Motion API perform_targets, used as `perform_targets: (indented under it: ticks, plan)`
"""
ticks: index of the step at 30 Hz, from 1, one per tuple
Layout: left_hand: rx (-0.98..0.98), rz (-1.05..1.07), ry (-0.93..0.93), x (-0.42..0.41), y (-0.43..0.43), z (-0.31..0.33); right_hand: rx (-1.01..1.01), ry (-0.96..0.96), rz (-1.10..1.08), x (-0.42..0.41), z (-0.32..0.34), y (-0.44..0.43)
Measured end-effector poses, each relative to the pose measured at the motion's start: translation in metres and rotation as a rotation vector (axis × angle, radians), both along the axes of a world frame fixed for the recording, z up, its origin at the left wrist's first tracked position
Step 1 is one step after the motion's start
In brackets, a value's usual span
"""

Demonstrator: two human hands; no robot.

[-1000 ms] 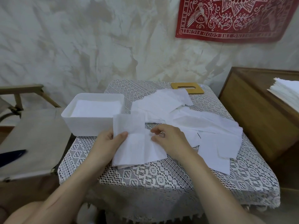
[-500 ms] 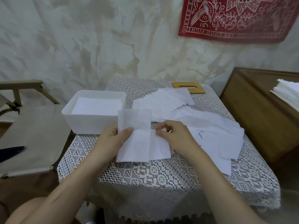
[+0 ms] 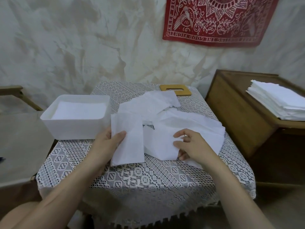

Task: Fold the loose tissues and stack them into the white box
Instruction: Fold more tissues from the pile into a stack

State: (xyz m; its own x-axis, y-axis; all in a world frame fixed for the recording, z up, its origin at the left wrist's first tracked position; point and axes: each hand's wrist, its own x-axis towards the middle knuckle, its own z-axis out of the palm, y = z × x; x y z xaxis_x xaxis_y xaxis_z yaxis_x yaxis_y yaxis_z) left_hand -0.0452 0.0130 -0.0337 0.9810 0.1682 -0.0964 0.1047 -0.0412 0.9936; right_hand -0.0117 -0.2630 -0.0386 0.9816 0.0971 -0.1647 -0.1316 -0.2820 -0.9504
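A folded narrow tissue [image 3: 127, 139] lies on the lace-covered table [image 3: 148, 177], and my left hand [image 3: 107, 144] grips its left edge with the thumb on top. The white box [image 3: 74, 129] stands just left of it, with flat tissues inside. A pile of loose tissues [image 3: 165, 113] spreads over the table's middle and right. My right hand [image 3: 191, 146] pinches a crumpled loose tissue [image 3: 161, 142] at the near edge of that pile.
A wooden lid with a slot [image 3: 175, 90] lies at the table's far edge. At the right, a wooden cabinet [image 3: 239, 119] carries a stack of tissues [image 3: 277, 101]. A canvas chair [image 3: 21, 138] stands at the left. Red cloth [image 3: 214, 20] hangs on the wall.
The tissue in front is now folded to a narrower strip held by my left hand alone. My right hand has let go of it and moved right onto a loose tissue.
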Motion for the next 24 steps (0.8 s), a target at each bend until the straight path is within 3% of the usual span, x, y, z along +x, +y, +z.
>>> perform_targets:
  ticks: [8, 16, 19, 24]
  plan:
    - [0.000, 0.015, 0.021, 0.001, 0.010, -0.005, -0.378, -0.167, 0.031, 0.013, 0.004, 0.026]
    - [0.048, 0.006, 0.019, 0.003, 0.024, -0.009, -0.471, -0.222, 0.042, 0.011, 0.005, 0.034]
    - [0.045, 0.005, 0.019, 0.003, 0.023, -0.008, -0.682, -0.361, 0.021, 0.002, 0.009, 0.029]
    - [0.033, 0.014, 0.035, 0.001, 0.020, -0.008, -0.753, -0.440, 0.229, -0.022, 0.009, 0.040]
